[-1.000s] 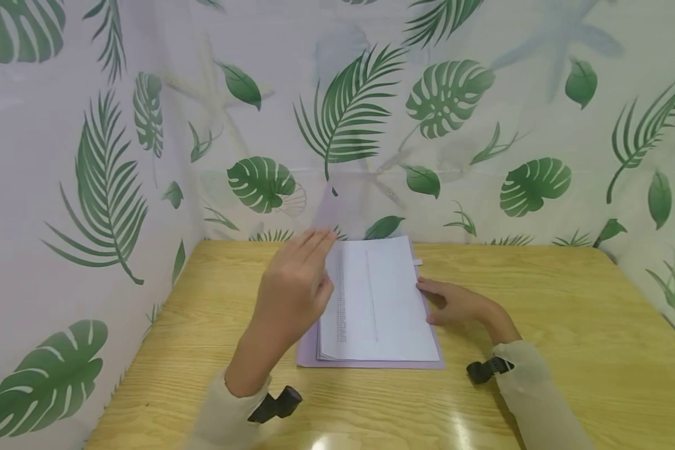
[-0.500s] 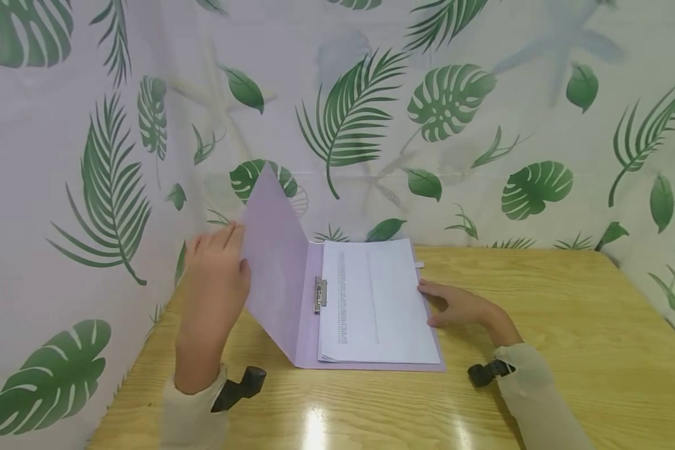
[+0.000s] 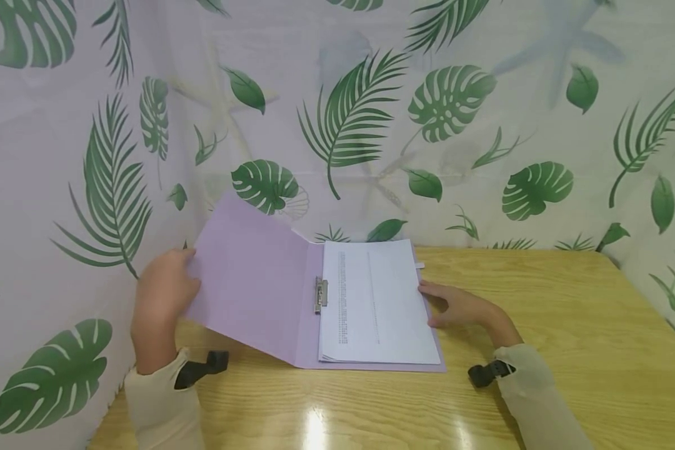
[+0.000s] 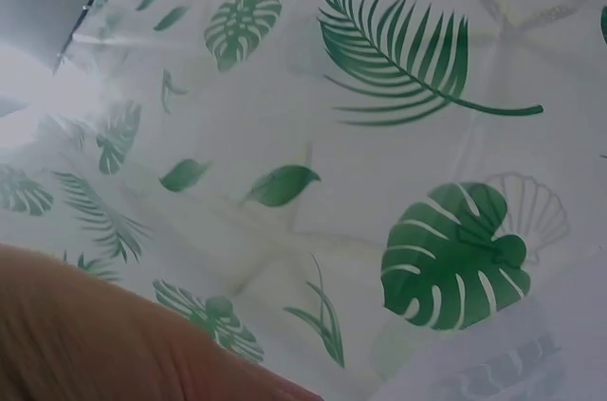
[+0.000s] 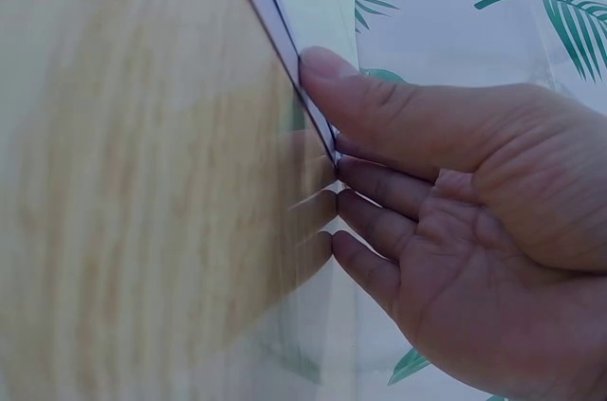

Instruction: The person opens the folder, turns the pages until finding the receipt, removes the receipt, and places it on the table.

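Observation:
A lilac clip folder lies on the table with its cover [image 3: 253,281] raised on the left, tilted partway toward the tabletop. Inside, a metal clip [image 3: 319,295] sits beside a stack of printed white sheets [image 3: 382,306]. My left hand [image 3: 163,290] holds the cover's outer edge, thumb on the inner face and the other fingers mostly hidden; its wrist view shows only part of this hand [image 4: 114,344]. At the folder's right edge rests my right hand [image 3: 455,305]. In the right wrist view, its thumb [image 5: 327,64] touches the edge while the other fingertips meet the table.
The wooden table [image 3: 568,325] extends to both sides of the folder. A leaf-patterned cloth [image 3: 472,169] hangs behind and along the left side. A small white tab [image 3: 419,265] sticks out from the folder's right edge.
My left hand has swung the cover leftward and down from over the sheets, exposing the clip and the cover's inside. The right hand has stayed at the right edge.

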